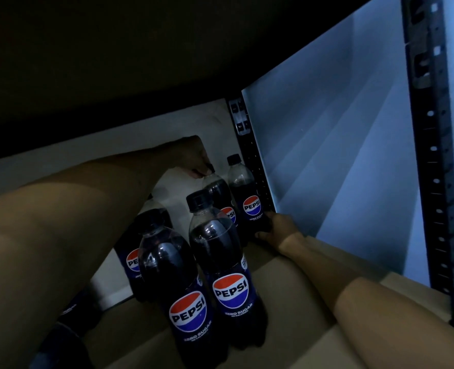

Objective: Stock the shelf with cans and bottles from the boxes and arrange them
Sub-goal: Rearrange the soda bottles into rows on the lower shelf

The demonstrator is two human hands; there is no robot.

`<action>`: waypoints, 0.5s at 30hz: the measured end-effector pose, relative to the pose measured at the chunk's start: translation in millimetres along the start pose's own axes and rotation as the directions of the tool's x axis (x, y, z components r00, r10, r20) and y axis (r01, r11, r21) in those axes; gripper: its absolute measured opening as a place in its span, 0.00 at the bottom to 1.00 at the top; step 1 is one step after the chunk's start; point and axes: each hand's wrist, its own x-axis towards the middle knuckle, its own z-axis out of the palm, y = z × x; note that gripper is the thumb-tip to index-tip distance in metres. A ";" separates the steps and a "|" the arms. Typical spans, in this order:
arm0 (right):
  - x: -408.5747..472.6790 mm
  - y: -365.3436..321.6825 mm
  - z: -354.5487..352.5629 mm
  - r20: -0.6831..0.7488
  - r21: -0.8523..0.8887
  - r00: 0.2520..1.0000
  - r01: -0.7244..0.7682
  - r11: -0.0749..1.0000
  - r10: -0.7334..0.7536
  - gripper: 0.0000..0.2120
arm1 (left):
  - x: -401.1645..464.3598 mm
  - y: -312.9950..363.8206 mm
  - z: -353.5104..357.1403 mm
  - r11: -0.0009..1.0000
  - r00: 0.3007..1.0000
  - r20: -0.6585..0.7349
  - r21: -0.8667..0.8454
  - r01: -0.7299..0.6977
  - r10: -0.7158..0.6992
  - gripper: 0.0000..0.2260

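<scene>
**Both hands on Pepsi bottles at the far right of a dim shelf**

Dark plastic Pepsi Zero Sugar bottles with black caps stand upright on a brown board shelf, under a dark upper shelf board. The left hand reaches in from the near left, its fingers curled down over the cap of a far bottle, gripping it at the top. Just to the right stands the far-right bottle, beside a black perforated metal upright at the back corner. The right hand comes in from the near right and is curled round the lower part of that far-right bottle, low against the shelf.

Nearer stand two more bottles side by side: the near-right bottle and the near-left bottle, touching or nearly so, logos facing the camera. A further bottle stands behind and left of them, partly hidden by the left forearm. A second black upright rises at the near right, with a pale wall between the two uprights.
</scene>
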 end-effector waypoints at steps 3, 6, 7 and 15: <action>0.0 -0.3 0.4 -0.013 -0.014 1.000 0.001 1.000 -0.001 0.29 | -0.8 0.4 0.0 1.000 1.000 -0.005 -0.012 0.009 -0.009 0.15; -0.7 -0.9 0.2 -0.010 -0.020 1.000 -0.002 1.000 0.001 0.30 | -2.3 2.1 0.7 1.000 1.000 -0.012 -0.028 0.015 -0.015 0.15; -0.6 -0.7 0.5 -0.010 -0.019 1.000 -0.001 1.000 0.000 0.30 | -3.2 3.4 0.9 0.999 1.000 -0.017 -0.029 0.017 -0.018 0.14; -1.1 -3.9 3.5 -0.022 -0.003 1.000 0.007 1.000 -0.007 0.31 | -5.5 2.6 2.5 0.998 0.999 -0.038 -0.061 0.028 -0.030 0.14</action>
